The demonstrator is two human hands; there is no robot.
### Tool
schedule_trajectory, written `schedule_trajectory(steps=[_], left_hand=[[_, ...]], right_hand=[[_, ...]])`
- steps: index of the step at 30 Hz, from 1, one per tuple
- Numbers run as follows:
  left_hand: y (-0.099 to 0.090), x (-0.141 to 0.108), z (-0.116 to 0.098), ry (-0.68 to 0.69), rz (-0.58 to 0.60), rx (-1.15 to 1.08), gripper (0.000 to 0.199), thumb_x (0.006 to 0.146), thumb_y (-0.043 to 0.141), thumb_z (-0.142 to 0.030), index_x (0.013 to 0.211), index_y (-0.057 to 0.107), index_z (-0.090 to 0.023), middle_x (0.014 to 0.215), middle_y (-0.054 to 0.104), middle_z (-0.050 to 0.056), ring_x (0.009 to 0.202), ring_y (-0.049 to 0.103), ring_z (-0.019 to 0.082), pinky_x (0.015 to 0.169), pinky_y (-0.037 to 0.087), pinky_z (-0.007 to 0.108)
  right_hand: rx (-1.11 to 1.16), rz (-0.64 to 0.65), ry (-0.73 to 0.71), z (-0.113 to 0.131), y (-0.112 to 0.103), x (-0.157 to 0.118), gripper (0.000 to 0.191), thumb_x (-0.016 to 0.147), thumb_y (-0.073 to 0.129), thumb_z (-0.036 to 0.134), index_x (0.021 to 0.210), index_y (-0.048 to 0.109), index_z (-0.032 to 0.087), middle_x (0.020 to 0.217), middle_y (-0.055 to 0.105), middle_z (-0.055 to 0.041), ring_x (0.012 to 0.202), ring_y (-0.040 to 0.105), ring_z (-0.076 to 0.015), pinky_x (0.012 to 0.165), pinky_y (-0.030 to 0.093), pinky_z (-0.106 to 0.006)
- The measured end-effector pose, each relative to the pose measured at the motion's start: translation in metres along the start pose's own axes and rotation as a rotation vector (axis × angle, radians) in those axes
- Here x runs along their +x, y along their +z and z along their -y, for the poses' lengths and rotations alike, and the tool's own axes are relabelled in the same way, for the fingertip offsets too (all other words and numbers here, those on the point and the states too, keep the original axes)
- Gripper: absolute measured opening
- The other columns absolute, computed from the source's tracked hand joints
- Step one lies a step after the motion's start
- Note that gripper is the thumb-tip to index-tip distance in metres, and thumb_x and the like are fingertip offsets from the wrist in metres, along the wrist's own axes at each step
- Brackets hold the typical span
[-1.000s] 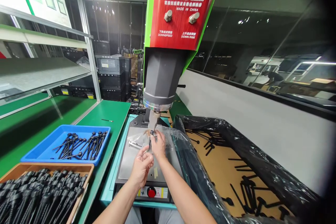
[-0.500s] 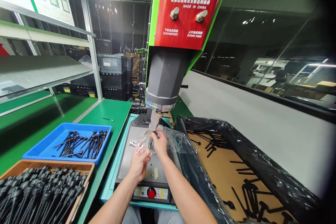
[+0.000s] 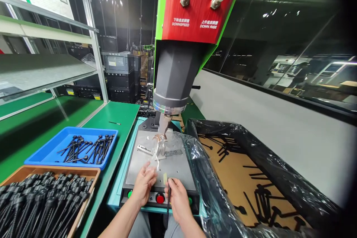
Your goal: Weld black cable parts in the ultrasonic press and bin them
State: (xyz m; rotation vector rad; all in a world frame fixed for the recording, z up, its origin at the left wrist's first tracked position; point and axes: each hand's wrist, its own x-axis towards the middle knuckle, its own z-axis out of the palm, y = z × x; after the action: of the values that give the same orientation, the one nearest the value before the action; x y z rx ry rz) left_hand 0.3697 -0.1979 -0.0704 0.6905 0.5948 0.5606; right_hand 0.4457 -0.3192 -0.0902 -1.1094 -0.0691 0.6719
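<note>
Your left hand (image 3: 144,183) has its fingers half curled beside clear film (image 3: 155,158); whether they pinch it, I cannot tell. Your right hand (image 3: 178,196) grips a black rod (image 3: 168,206) between thumb and fingers, the rod pointing down just right of the red button (image 3: 160,198). The brown tray (image 3: 83,170) is heaped with rods (image 3: 47,201), the blue tray (image 3: 47,155) behind holds fewer, and the black-lined box (image 3: 228,182) has some scattered inside

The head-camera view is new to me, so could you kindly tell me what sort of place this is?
Probably a factory workstation: what looks like an ultrasonic welder, blue and brown trays of black headed rods, and stacked crates behind.
</note>
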Motion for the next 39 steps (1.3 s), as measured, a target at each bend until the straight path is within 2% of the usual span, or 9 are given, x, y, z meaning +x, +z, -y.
schedule_trajectory(steps=[4,6,11,15,21,27,31,34,39], left_hand=[[-0.028,-0.024,0.011,-0.14,-0.04,0.251,0.056,0.06,0.086,-0.04,0.107,0.066,-0.017,0.097,0.068,0.007,0.076,0.063,0.014,0.067,0.047,0.024],[-0.029,-0.04,0.009,-0.094,0.025,0.352,0.048,0.061,0.085,-0.04,0.099,0.07,-0.016,0.09,0.068,0.007,0.076,0.062,0.015,0.067,0.046,0.025],[0.003,-0.065,-0.01,0.171,0.242,0.472,0.036,0.063,0.084,-0.028,0.096,0.072,-0.019,0.087,0.067,0.007,0.08,0.059,0.019,0.076,0.047,0.029],[0.022,-0.074,-0.017,0.335,0.244,0.599,0.027,0.062,0.083,-0.02,0.087,0.074,-0.02,0.086,0.064,0.006,0.075,0.056,0.018,0.07,0.045,0.028],[0.026,-0.084,-0.018,0.419,0.189,0.667,0.022,0.067,0.077,-0.017,0.089,0.076,-0.022,0.088,0.066,0.007,0.078,0.056,0.02,0.077,0.046,0.032],[0.016,-0.086,-0.019,0.412,0.123,0.577,0.026,0.069,0.078,-0.02,0.095,0.074,-0.02,0.096,0.071,0.01,0.081,0.059,0.021,0.08,0.048,0.034],[0.003,-0.088,-0.017,0.345,0.09,0.444,0.037,0.071,0.078,-0.026,0.107,0.07,-0.019,0.1,0.072,0.011,0.079,0.062,0.02,0.077,0.05,0.034],[-0.011,-0.094,-0.013,0.229,0.128,0.436,0.031,0.073,0.077,-0.033,0.098,0.072,-0.017,0.081,0.07,0.008,0.066,0.059,0.017,0.063,0.047,0.028],[-0.035,-0.112,-0.023,0.194,0.067,0.533,0.027,0.077,0.071,-0.043,0.082,0.074,-0.016,0.07,0.065,0.005,0.059,0.053,0.015,0.058,0.044,0.027]], right_hand=[[-0.09,0.06,-0.134,-0.006,-0.016,-0.024,0.033,0.073,0.079,0.04,0.094,0.064,0.019,0.076,0.063,0.0001,0.059,0.054,-0.0122,0.053,0.045,-0.023],[-0.152,0.105,-0.188,-0.003,-0.016,-0.032,0.034,0.074,0.078,0.038,0.1,0.066,0.018,0.079,0.065,-0.0019,0.064,0.058,-0.0147,0.058,0.048,-0.026],[-0.246,0.173,-0.332,0.002,-0.002,-0.045,0.034,0.074,0.077,0.035,0.104,0.068,0.023,0.099,0.066,-0.0064,0.092,0.065,-0.023,0.083,0.055,-0.037],[-0.247,0.2,-0.417,-0.003,0.005,-0.05,0.027,0.076,0.075,0.032,0.101,0.067,0.024,0.097,0.063,-0.0053,0.088,0.065,-0.0215,0.081,0.056,-0.036],[-0.309,0.189,-0.358,-0.008,0.0,-0.047,0.04,0.076,0.074,0.037,0.112,0.062,0.022,0.102,0.068,-0.0086,0.091,0.066,-0.023,0.083,0.055,-0.037],[-0.616,0.367,-0.38,0.004,-0.013,-0.053,0.024,0.088,0.061,0.038,0.103,0.071,0.023,0.106,0.069,-0.0084,0.102,0.063,-0.025,0.094,0.048,-0.036],[-0.655,0.51,-0.226,-0.005,-0.021,-0.062,0.025,0.089,0.058,0.042,0.091,0.073,0.022,0.087,0.069,-0.0059,0.084,0.065,-0.0237,0.079,0.052,-0.032],[-0.609,0.564,-0.096,-0.019,-0.02,-0.066,0.029,0.086,0.061,0.047,0.081,0.069,0.02,0.075,0.066,-0.004,0.071,0.063,-0.0209,0.068,0.052,-0.029],[-0.576,0.667,0.057,-0.047,-0.009,-0.064,0.037,0.078,0.068,0.052,0.094,0.073,0.019,0.091,0.072,-0.0091,0.086,0.067,-0.0253,0.08,0.054,-0.032]])
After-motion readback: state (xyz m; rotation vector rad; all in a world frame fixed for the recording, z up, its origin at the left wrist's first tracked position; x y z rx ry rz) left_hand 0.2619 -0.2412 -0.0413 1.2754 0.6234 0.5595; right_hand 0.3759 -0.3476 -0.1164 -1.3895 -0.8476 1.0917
